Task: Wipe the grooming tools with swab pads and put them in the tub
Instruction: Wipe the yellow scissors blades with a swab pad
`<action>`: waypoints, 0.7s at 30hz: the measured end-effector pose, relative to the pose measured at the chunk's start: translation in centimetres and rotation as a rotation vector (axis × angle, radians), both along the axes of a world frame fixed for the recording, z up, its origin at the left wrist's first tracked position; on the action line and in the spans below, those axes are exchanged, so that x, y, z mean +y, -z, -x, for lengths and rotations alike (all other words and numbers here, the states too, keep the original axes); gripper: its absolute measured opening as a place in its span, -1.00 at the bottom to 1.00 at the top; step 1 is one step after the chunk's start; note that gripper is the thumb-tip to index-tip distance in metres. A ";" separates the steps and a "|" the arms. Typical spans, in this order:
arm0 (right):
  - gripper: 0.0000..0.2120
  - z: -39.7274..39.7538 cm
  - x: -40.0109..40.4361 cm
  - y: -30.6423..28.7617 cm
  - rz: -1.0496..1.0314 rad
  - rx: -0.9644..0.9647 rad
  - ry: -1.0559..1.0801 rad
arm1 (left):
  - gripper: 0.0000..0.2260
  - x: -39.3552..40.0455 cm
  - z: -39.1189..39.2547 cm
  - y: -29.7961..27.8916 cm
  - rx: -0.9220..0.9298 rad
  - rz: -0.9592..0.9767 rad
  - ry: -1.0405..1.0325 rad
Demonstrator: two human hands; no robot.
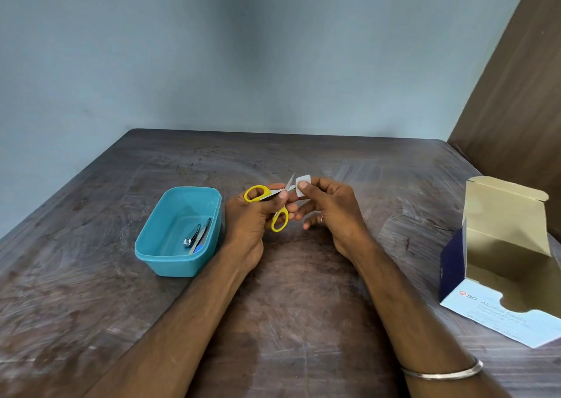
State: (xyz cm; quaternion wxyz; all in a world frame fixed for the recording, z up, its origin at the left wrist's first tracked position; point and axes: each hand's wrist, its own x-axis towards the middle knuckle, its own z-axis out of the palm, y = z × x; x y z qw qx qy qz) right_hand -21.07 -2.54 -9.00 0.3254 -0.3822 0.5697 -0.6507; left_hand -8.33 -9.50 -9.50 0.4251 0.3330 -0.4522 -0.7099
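My left hand (258,212) grips the scissors (268,200), my right hand (329,208) pinches a pad (303,185) against the blades, tub (179,230) just left of both.

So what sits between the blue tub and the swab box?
In the head view, both hands: left hand holding yellow scissors, right hand holding a swab pad.

1. A plain room in what looks like a home, not a lab or shop: a bare blue-grey painted wall (273,64) rises well beyond the fingers.
2. A worn, scuffed dark wooden table (303,291) lies under the fingers.
3. A brown wood panel (516,94) stands off to the right of the fingers.
4. A retail box of BD alcohol swabs (501,276) sits open, well right of the fingers.
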 end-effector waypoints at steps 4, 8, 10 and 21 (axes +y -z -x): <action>-0.87 0.2 0.1 -0.1 0.015 -0.059 0.006 | -0.86 0.1 0.0 -0.2 0.035 -0.027 -0.008; -0.79 0.6 0.0 0.1 0.012 -0.122 0.062 | -0.86 0.1 0.0 -0.3 0.059 -0.055 -0.012; -0.81 0.6 -0.1 0.1 -0.009 -0.116 0.056 | -0.86 0.2 0.0 -0.4 0.047 -0.041 0.004; -0.82 0.7 -0.2 0.3 -0.033 -0.175 -0.109 | -0.88 0.1 -0.1 -0.2 -0.004 -0.007 -0.008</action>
